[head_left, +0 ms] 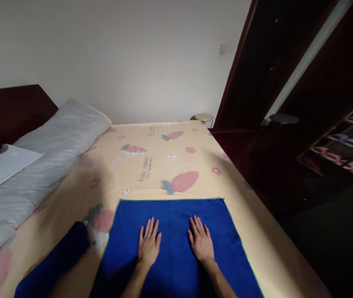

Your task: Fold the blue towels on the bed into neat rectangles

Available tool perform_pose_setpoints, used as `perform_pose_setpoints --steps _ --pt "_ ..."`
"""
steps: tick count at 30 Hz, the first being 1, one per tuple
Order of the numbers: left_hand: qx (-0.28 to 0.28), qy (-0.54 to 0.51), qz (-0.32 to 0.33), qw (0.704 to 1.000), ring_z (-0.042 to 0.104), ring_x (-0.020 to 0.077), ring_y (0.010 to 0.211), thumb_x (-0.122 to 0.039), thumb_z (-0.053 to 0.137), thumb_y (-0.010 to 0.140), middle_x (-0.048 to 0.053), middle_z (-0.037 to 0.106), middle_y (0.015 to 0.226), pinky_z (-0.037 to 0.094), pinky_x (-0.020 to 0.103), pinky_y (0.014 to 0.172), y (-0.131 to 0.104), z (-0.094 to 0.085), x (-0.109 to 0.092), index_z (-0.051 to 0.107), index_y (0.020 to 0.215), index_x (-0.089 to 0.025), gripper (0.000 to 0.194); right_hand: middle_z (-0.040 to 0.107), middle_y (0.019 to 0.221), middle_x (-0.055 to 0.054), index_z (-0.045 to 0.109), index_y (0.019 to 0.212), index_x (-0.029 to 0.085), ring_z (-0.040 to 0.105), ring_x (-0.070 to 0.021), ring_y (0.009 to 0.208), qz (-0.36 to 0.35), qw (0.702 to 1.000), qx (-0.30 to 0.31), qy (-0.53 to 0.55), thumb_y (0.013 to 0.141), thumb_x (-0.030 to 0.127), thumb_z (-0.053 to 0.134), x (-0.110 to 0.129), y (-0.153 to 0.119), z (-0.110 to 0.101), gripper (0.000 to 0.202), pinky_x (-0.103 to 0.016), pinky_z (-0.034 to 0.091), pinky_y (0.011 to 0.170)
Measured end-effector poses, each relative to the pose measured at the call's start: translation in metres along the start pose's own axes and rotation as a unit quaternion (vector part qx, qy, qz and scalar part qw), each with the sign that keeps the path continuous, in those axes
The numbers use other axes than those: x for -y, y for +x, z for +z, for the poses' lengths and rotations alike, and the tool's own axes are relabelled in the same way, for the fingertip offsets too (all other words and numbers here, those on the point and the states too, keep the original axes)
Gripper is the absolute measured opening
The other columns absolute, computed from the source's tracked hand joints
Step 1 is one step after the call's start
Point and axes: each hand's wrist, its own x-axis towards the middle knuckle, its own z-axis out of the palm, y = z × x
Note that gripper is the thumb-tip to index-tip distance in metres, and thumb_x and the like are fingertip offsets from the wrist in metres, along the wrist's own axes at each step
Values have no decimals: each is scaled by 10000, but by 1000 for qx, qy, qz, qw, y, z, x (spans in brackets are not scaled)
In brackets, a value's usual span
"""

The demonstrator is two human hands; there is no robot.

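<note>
A blue cloth (173, 236) with a thin green edge lies spread flat on the bed, its near end running out of the picture. Palm down on its left half rests my left hand (149, 244), fingers stretched out and holding nothing. My right hand (201, 242) lies flat on the right half in the same way, fingers a little apart. A faint crease runs down the cloth between the two hands. To the left, a folded or rolled blue cloth (58, 258) lies on the bedsheet, apart from my hands.
The bed has a yellow sheet (176, 157) printed with carrots and flowers. Along its left side lie a grey quilt (61, 136) and a white board-like thing (5, 163). Beyond the far edge is a small stool (204, 117). At right stand a dark stool (284, 119) and a shoe rack (344, 149).
</note>
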Motion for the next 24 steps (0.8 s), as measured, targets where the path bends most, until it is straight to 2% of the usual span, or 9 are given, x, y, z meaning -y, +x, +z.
perform_pose_setpoints --steps 3,6,9,13,15,17,19,21,24 --pt "-14 50 -96 994 289 230 1397 -359 299 944 47 295 1522 237 500 1125 -26 -14 58 241 1472 -301 534 412 1449 48 159 1461 475 367 -296 1327 72 996 -61 -4 872 492 366 -61 -27 -31 625 -567 362 1051" --pt "-23 77 -148 986 300 213 1391 -366 295 927 24 313 1513 240 466 1125 -52 -24 108 245 1467 -325 543 424 1435 86 62 1432 535 371 -330 1307 85 993 -87 9 834 529 399 -109 -53 -54 686 -612 368 1028" --pt "-50 101 -191 975 315 220 1384 -350 303 909 25 375 1485 217 480 1128 -66 -31 128 256 1458 -345 551 443 1423 91 52 1423 544 388 -359 1286 104 988 -110 13 827 546 374 -120 -63 -62 677 -654 363 1003" --pt "-83 97 -158 979 279 241 1398 -304 260 921 51 370 1488 171 528 1134 -65 -25 79 247 1458 -312 537 406 1434 135 97 1429 537 340 -328 1325 96 986 -136 4 858 540 302 -51 -54 -45 606 -604 349 1042" --pt "-60 65 -85 992 286 231 1396 -311 280 928 26 342 1501 227 503 1124 -62 -12 30 244 1454 -322 528 360 1455 130 169 1439 510 328 -260 1348 36 997 -59 16 894 470 254 6 -53 -28 553 -535 375 1049" --pt "-47 39 -50 997 298 221 1392 -302 283 937 18 328 1509 280 473 1110 -63 4 -17 239 1457 -305 522 314 1491 45 302 1455 362 278 -227 1379 -11 999 36 22 918 412 244 56 -59 -11 542 -464 339 1092" --pt "-46 25 -25 998 299 210 1393 -315 284 948 -1 325 1512 281 454 1117 -69 19 -51 246 1454 -310 507 296 1504 -15 378 1436 256 254 -221 1393 -24 995 99 16 930 369 247 85 -70 1 535 -445 285 1120" --pt "-43 23 -10 999 292 206 1397 -330 277 954 -12 304 1520 263 458 1126 -77 27 -61 246 1454 -318 501 285 1510 -34 385 1432 224 246 -216 1400 -27 993 114 2 941 379 247 85 -81 5 533 -445 245 1134" --pt "-29 32 -45 998 280 208 1402 -355 256 955 -6 268 1530 250 468 1126 -90 22 -37 262 1455 -306 502 288 1512 -52 383 1433 205 260 -227 1400 23 996 77 -41 937 439 266 40 -94 -6 561 -460 238 1129"
